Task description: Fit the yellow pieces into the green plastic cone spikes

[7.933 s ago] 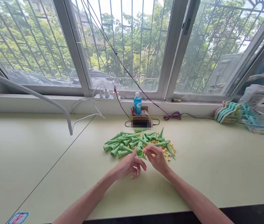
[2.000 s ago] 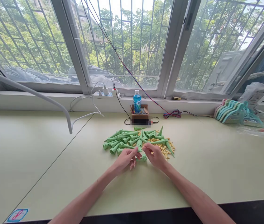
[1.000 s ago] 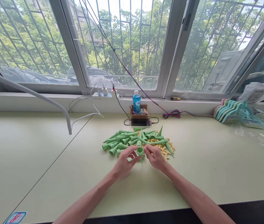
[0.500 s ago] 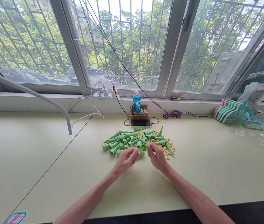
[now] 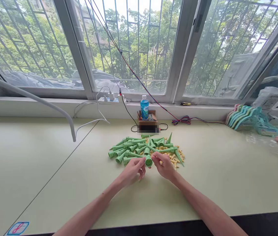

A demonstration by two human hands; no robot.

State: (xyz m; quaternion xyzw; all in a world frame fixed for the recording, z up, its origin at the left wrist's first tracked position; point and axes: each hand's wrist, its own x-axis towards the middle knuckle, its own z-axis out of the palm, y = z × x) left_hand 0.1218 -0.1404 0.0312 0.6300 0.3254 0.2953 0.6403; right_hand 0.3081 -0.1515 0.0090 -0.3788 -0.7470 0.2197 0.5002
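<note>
My left hand (image 5: 134,167) and right hand (image 5: 162,164) pinch a green piece (image 5: 148,161) between them, round opening facing me, near yellow pegs (image 5: 173,160).

Daylight, bright, entered through the barred windows (image 5: 180,52); the sky (image 5: 132,6) was bleached white. The table (image 5: 217,170) was evenly lit, with a faint, soft shadow below the left hand (image 5: 133,168). Wide-angle distortion slanted the outer frames; a pixelated patch (image 5: 148,128) obscured detail.

Single head-worn view, forward and down over green cones (image 5: 121,157) and table (image 5: 217,177), toward windows (image 5: 134,49)
</note>
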